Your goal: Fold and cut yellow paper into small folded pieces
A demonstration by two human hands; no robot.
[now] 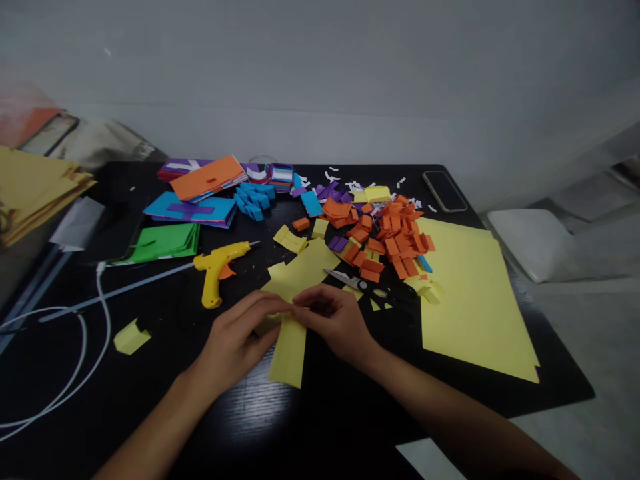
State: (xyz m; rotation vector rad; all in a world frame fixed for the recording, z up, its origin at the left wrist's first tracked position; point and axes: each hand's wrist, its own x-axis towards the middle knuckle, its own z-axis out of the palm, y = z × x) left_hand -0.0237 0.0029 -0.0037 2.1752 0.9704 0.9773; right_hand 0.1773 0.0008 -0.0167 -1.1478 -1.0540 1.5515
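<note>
A creased yellow paper strip (290, 353) hangs between my two hands over the black table, its lower end toward me. My left hand (240, 337) pinches its upper part from the left. From the right, my right hand (335, 320) grips the same strip, fingertips close to those of my left hand. Just beyond my hands lies more cut yellow paper (313, 267). Black-handled scissors (363, 285) rest right of it, blades pointing left. A yellow glue gun (215, 270) lies on its side to the left, nozzle pointing right.
Small folded orange pieces (400, 233) are heaped behind the scissors. Large yellow sheets (470, 300) lie at the right, below a phone (445, 191). Folded green paper (165, 241) and blue paper (190, 208) are stacked back left. A white cable (107, 320) curls at the left.
</note>
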